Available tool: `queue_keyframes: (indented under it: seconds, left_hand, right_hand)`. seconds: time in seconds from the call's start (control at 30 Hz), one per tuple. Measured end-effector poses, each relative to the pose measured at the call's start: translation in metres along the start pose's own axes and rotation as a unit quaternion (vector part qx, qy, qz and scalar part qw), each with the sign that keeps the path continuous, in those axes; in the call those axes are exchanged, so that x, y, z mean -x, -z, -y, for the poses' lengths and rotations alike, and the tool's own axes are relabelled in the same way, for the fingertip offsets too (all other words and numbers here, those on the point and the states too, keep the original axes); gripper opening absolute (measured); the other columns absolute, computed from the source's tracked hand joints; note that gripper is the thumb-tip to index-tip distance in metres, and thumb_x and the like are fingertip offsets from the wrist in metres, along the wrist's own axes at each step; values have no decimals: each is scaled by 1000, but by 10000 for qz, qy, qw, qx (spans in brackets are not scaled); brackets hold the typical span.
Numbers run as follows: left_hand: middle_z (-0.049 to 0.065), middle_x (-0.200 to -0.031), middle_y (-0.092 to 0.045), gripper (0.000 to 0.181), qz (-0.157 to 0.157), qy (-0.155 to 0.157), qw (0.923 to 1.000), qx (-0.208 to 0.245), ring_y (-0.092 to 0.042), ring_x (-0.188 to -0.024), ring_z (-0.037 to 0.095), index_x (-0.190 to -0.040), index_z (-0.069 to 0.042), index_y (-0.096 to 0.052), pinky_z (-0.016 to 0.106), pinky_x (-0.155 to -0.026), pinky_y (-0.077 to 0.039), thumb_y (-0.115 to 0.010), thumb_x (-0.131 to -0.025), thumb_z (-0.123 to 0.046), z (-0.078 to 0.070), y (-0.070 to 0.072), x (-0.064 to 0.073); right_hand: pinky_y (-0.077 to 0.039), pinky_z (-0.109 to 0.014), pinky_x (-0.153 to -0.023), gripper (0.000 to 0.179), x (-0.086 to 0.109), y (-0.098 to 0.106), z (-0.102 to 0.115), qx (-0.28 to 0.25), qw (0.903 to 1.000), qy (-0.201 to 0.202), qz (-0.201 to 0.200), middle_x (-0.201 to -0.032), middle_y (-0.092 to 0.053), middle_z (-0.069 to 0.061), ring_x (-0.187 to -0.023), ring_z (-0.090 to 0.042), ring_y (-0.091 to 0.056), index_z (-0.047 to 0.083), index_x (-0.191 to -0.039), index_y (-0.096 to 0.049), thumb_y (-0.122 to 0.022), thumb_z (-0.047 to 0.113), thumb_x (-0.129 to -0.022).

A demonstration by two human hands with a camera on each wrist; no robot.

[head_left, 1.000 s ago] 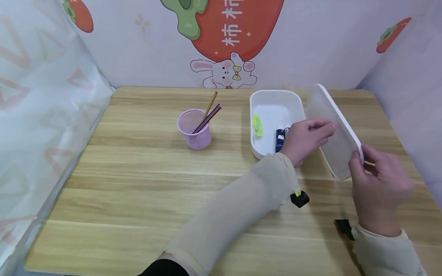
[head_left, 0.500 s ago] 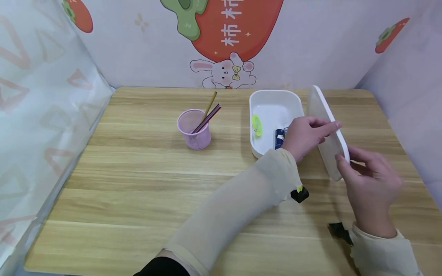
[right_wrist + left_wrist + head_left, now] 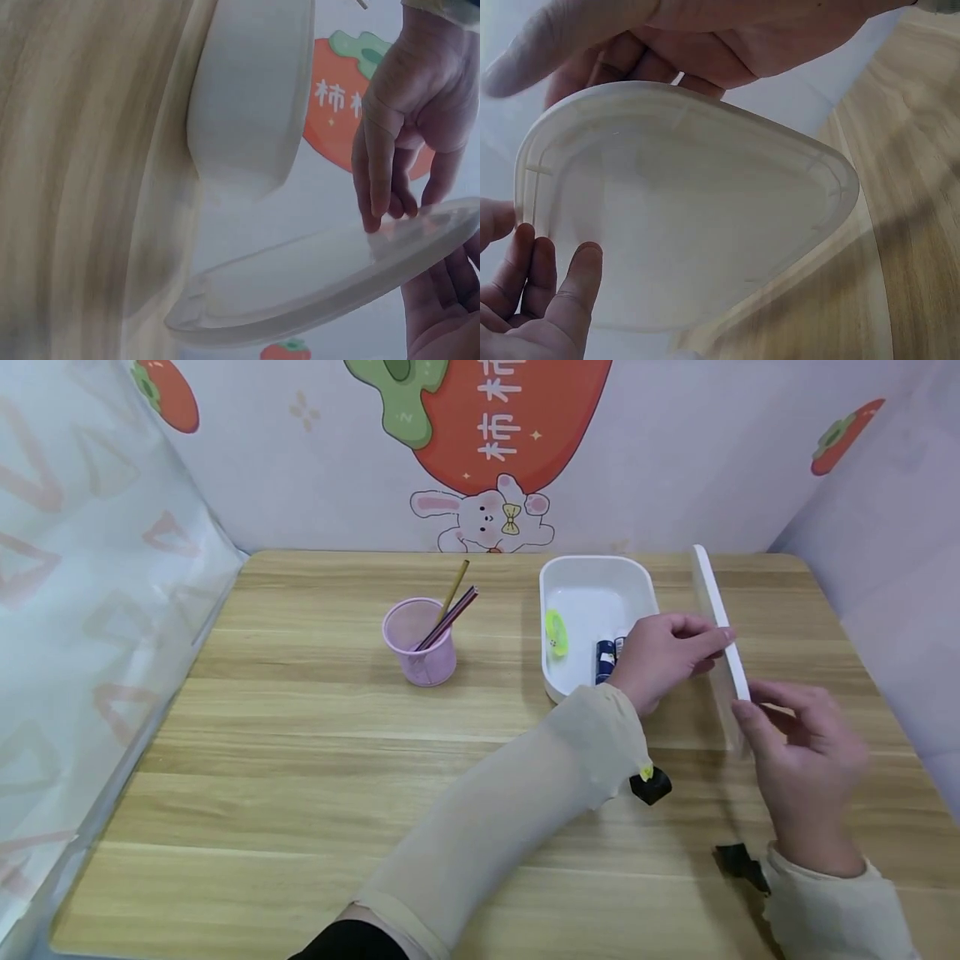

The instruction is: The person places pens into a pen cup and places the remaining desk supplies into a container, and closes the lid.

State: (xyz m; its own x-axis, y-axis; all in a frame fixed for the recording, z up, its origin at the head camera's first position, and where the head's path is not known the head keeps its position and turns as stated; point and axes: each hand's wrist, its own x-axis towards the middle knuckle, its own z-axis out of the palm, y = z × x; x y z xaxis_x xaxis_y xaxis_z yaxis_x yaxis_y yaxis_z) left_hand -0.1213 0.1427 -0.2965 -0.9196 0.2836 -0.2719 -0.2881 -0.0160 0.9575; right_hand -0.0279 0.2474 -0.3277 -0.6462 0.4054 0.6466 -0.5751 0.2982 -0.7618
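Observation:
My right hand [image 3: 813, 768] pinches the near end of a white plastic lid [image 3: 716, 597], which stands tilted up on its side at the right. The left hand [image 3: 667, 660] reaches across to the lid's rim, its fingertips touching it; in the right wrist view those fingers [image 3: 379, 172] point fairly straight at its ridged inner face. Beside the lid stands a white box [image 3: 600, 585], uncovered. Inside it lie a neon yellow oval piece [image 3: 557, 632] and dark blue cylinders [image 3: 604, 662], partly hidden by the left hand.
A lilac cup [image 3: 431, 668] holding a few thin sticks or pencils [image 3: 453, 610] stands left of the box on the wooden table [image 3: 300, 777]. A wall [image 3: 300, 485] with cartoon prints rises behind the table's far edge. Fabric hangs at the left side.
The lid has swung more upright, turning its edge toward the head view. My right hand has shifted left with it. The left hand has stayed nearly in place and now meets the rim.

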Motion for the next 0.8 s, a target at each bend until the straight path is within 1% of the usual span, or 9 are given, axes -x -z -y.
queue_keyframes:
  seconds: [0.1, 0.17, 0.2, 0.27, 0.37, 0.43, 0.53, 0.63, 0.8]
  left_hand:
    - [-9, -75, -64, 10, 60, -56, 9999, -64, -62, -68, 4, -80, -18, -67, 19, -63, -53, -72, -81, -27, -3, 3, 4]
    - [-9, -75, -64, 10, 117, -143, 9998, -17, -62, -69, 4, -79, -18, -67, 18, -62, -53, -72, -82, -26, -5, 6, 7]
    - [-8, -75, -65, 9, 150, -181, 9997, 46, -62, -69, 4, -80, -17, -67, 18, -62, -53, -72, -82, -25, -6, 8, 8]
    - [-7, -76, -65, 8, 234, -279, 9989, 279, -63, -70, 4, -80, -15, -67, 18, -64, -54, -72, -82, -21, -7, 12, 11]
    - [-5, -77, -66, 7, 395, -379, 9959, 719, -64, -72, 5, -82, -11, -67, 19, -66, -55, -71, -82, -16, -9, 18, 13]
    - [-3, -78, -67, 6, 521, -427, 9929, 984, -65, -73, 6, -84, -8, -67, 20, -68, -55, -71, -83, -13, -9, 23, 14]
    - [-2, -81, -67, 5, 698, -446, 9893, 1198, -67, -75, 8, -86, -7, -67, 20, -70, -55, -69, -83, -11, -10, 29, 14]
    - [-2, -82, -67, 6, 797, -456, 9885, 1200, -67, -75, 8, -87, -7, -68, 21, -71, -55, -69, -83, -11, -9, 35, 14]
    - [-3, -83, -67, 9, 837, -689, 9896, 950, -67, -75, 8, -92, -8, -68, 22, -71, -56, -69, -84, -13, -5, 45, 12]
  right_hand:
    - [-56, -22, -71, 21, -8, 12, -13, -798, 9952, -492, -293, -82, -66, -23, -75, -23, -65, -27, -85, -58, -66, -8, -80]
    - [-56, -24, -73, 25, -15, 23, -24, -958, 9866, -1226, -484, -86, -66, -23, -79, -25, -65, -25, -90, -59, -65, -1, -84]
    - [-55, -26, -76, 27, -18, 30, -30, -1095, 9782, -1688, -517, -90, -66, -22, -82, -27, -65, -23, -94, -59, -64, 2, -86]
    - [-54, -25, -81, 30, -23, 42, -39, -1179, 9543, -2726, -336, -100, -65, -18, -91, -24, -64, -16, -103, -61, -66, 8, -86]
    - [-51, -26, -86, 31, -28, 54, -54, -1701, 9063, -3863, 215, -109, -63, -13, -100, -20, -63, -8, -113, -61, -64, 10, -87]
    - [-51, -26, -85, 29, -29, 58, -62, -1937, 8787, -4298, 755, -110, -63, -10, -101, -17, -63, -3, -115, -61, -61, 12, -89]
    - [-53, -27, -81, 26, -30, 58, -70, -2191, 8558, -4494, 1331, -108, -66, -10, -99, -17, -64, 0, -114, -62, -56, 13, -93]
    - [-55, -28, -77, 25, -30, 55, -71, -2335, 8496, -4511, 1419, -105, -67, -11, -95, -18, -65, -1, -114, -63, -57, 9, -92]
    - [-56, -23, -65, 25, -29, 49, -69, -1624, 8685, -4598, 888, -95, -70, -4, -81, -11, -67, 4, -109, -68, -68, 9, -84]
